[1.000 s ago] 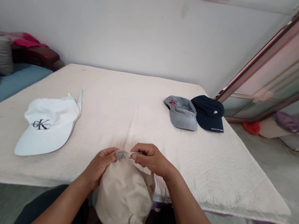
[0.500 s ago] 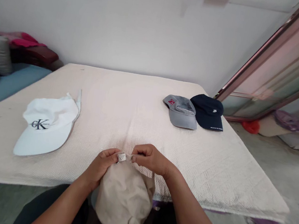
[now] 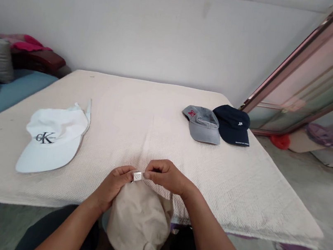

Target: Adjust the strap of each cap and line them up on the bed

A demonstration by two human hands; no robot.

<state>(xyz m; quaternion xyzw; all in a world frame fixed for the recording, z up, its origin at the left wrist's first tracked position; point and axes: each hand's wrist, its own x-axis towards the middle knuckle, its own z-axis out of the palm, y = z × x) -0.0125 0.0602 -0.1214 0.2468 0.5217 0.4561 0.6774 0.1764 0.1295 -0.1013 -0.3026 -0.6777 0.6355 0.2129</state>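
A beige cap [image 3: 139,225] was gripped at the near table edge [image 3: 247,230] by the closed left hand [image 3: 112,186], its strap [image 3: 143,176] pinched by the right hand [image 3: 167,178]; a white cap [image 3: 55,137] was laid toward the left edge, a gray cap [image 3: 202,124] and navy cap [image 3: 232,124] by the far right corner.

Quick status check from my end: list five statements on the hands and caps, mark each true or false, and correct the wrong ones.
1. The left hand and right hand both hold the beige cap. True.
2. The gray cap lies beside the navy cap. True.
3. The white cap bears dark lettering. True.
4. The white cap lies right of the gray cap. False: it lies to the left.
5. The right hand is spread flat. False: it pinches near the buckle.
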